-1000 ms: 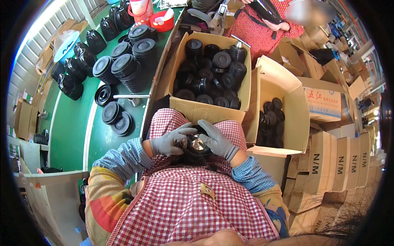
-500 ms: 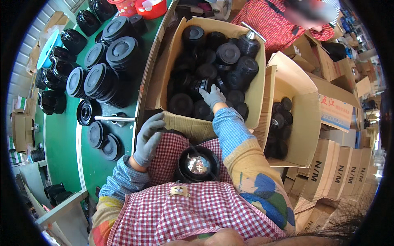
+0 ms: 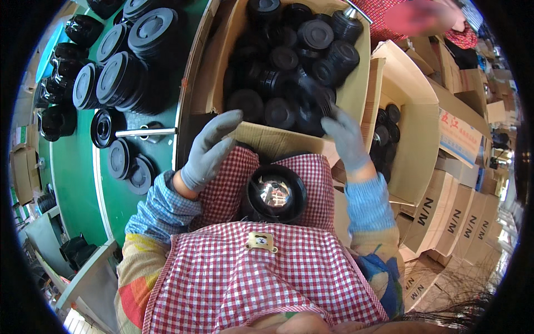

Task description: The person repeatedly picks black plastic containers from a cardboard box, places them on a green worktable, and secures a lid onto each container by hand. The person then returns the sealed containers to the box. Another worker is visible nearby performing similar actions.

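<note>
My right hand [image 3: 346, 135], in a grey glove, is at the near right corner of an open cardboard box [image 3: 361, 78]. Its fingers close on a stack of black round discs [image 3: 310, 106], smeared by motion. Gloved in grey too, my left hand [image 3: 211, 147] hovers above my left thigh, fingers apart and nothing in it. Between my knees sits a black round bowl-like part [image 3: 300, 192] with a shiny metal dome [image 3: 273, 190] in its middle. More black round discs [image 3: 315, 34] fill the box, some in stacks.
To the left, a green table [image 3: 78, 183] bears stacks of black lids [image 3: 153, 30], glossy black pots [image 3: 58, 119] and a metal rod [image 3: 146, 132]. A second carton [image 3: 414, 150] with black parts stands on the right. A person in red [image 3: 384, 14] is at the far right.
My right hand has drawn back toward me and to the right, bringing black discs up from the box. My left hand has risen slightly. The view has shifted.
</note>
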Available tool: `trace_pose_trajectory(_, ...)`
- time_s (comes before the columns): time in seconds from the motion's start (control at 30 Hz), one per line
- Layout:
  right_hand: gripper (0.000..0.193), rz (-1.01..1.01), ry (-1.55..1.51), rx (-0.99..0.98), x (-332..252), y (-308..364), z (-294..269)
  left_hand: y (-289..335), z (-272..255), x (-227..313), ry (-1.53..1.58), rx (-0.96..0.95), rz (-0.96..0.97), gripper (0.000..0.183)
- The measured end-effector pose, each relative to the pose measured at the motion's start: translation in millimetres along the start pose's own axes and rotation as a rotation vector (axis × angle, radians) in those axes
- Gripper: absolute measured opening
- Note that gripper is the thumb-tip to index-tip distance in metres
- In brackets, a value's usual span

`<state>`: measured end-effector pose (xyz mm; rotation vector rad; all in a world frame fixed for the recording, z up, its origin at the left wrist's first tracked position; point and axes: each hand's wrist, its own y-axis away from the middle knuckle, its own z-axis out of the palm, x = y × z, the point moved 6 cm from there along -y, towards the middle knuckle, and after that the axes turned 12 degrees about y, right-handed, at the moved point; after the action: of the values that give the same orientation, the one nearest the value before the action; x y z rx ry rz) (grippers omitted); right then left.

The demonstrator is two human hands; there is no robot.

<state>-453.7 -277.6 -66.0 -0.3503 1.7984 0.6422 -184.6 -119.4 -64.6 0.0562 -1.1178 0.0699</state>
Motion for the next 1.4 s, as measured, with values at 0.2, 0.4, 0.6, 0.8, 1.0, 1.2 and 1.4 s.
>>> trace_pose_trajectory(0.2, 0.075, -0.213, 0.020, -0.191, -28, 119, 45, 6, 67, 5, -0.031, -0.358, 0.082, 0.056)
trace_pose_trajectory(0.4, 0.071, -0.348, -0.172, -0.177, -13, 147, 70, 32, 92, -8, -0.145, -0.482, 0.071, 0.050)
trace_pose_trajectory(0.6, 0.042, -0.442, 0.000, -0.024, -13, 151, 78, 40, 99, -14, -0.250, -0.544, 0.184, 0.043)
trace_pose_trajectory(0.8, 0.033, -0.540, 0.101, 0.040, -13, 144, 77, 40, 100, -12, -0.318, -0.592, 0.347, 0.035)
trace_pose_trajectory(1.0, 0.033, -0.481, 0.131, 0.027, -14, 145, 80, 40, 99, -15, -0.352, -0.587, 0.416, 0.034)
trace_pose_trajectory(1.2, 0.032, -0.439, 0.091, 0.023, -14, 149, 83, 40, 97, -16, -0.335, -0.594, 0.440, 0.034)
trace_pose_trajectory(1.4, 0.026, -0.512, 0.098, -0.017, -12, 146, 83, 49, 106, -4, -0.453, -0.616, 0.505, 0.026)
